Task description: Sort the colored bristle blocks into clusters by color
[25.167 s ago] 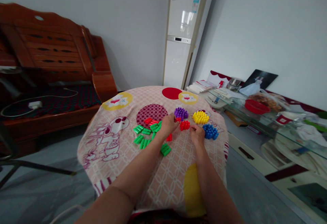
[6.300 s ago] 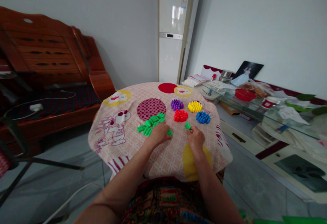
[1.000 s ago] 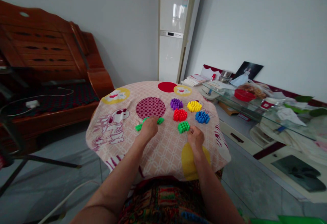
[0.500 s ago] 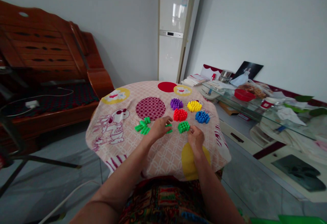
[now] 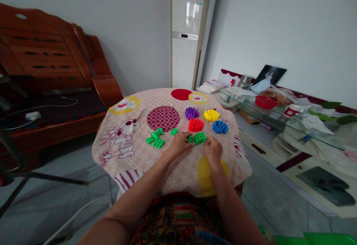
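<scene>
My left hand pinches green pegs and presses them against the left side of a green cluster of upright pegs. On the cluster's right, my right hand curls its fingers against it. Loose green pegs lie to the left on the patterned cloth, with one more small group nearer the middle. Behind the green cluster stand a red cluster, a purple cluster, a yellow cluster and a blue cluster.
The round table has a pink cartoon cloth. A wooden sofa with a cable stands at left, a tall air conditioner behind, and a cluttered glass-topped cabinet at right.
My left hand left the loose pile with green pegs and moved right to the green cluster. Over the longer span the red cluster was finished and the green one grew.
</scene>
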{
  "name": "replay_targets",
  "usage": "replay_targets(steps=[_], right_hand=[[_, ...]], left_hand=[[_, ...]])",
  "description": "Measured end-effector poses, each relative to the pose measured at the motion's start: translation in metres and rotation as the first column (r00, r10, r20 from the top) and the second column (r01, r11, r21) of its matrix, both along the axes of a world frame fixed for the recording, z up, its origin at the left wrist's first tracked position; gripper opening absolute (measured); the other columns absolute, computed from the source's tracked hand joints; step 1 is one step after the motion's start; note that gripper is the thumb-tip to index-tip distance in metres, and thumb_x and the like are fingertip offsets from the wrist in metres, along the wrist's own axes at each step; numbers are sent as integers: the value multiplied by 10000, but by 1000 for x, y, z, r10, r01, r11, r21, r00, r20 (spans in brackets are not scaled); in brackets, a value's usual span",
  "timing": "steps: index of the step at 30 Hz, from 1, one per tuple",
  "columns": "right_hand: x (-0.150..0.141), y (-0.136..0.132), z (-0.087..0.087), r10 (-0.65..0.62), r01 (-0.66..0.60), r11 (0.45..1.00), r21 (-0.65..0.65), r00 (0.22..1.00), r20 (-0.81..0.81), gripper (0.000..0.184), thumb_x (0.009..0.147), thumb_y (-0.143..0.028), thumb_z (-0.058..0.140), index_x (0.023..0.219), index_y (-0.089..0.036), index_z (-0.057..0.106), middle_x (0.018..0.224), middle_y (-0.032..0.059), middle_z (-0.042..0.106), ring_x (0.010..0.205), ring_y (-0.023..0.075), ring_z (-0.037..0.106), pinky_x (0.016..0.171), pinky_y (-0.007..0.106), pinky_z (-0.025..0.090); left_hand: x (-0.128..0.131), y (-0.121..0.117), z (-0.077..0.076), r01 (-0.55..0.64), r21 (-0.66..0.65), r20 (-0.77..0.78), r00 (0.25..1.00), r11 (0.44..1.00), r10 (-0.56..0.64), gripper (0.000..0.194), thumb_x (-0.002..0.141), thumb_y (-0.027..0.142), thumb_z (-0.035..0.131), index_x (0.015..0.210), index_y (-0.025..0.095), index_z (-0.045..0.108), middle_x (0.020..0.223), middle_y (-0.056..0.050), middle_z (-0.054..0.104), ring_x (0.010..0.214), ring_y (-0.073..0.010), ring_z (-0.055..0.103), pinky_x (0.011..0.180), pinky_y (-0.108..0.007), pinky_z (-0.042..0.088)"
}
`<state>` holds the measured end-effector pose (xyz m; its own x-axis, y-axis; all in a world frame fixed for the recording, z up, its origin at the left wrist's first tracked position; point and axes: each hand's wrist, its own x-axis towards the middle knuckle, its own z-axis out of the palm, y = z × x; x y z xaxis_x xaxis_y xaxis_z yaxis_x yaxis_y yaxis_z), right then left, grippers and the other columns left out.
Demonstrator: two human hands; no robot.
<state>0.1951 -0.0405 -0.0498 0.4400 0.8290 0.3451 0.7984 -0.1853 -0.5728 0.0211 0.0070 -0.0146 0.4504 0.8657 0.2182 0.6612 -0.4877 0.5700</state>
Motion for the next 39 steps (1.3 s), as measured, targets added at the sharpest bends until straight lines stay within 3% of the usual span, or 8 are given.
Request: replay_targets(steps=[7,13,18,25,39], right_hand=[[0,-2,0,18,-17,998,68,1000,-16,271,809,-204,470,848,-168,736,763,84,696,674,192,544,596,286,295],[1,0,-2,24,-15,996,84,994,-104,318,812,-224,468,930,-151,753,829,111,725,743,217,608,656,295,378],[11,3,-7,71,-9,969,247,967,-243,424,799,-278,398,963,-121,756,925,133,749,846,239,654,765,319,468],[17,5,-13,92,11,952,307,943,-319,480,790,-327,380,1010,-95,738,843,127,745,804,241,657,753,326,489],[16,7,-13,84,9,959,285,946,-313,438,771,-311,412,968,-117,751,922,140,758,828,243,665,804,342,493]], left_hand=[[-2,-2,2,-27,11,11,1000,1000,27,324,724,246,739,1025,126,725,920,-75,748,748,-181,687,718,-279,528],[-2,-20,24,36,115,77,996,993,-45,405,756,163,660,1159,155,691,1007,-78,739,786,-172,677,786,-290,530],[11,-27,35,132,176,69,987,975,-146,363,772,102,617,1120,184,684,1001,-64,734,898,-191,670,852,-290,507],[41,-22,20,163,220,-17,986,962,-164,148,831,111,542,896,149,670,887,-78,689,862,-191,636,787,-277,484],[56,-19,-2,82,204,-96,993,975,-63,155,886,167,519,942,157,663,990,-97,634,900,-201,618,768,-284,483]])
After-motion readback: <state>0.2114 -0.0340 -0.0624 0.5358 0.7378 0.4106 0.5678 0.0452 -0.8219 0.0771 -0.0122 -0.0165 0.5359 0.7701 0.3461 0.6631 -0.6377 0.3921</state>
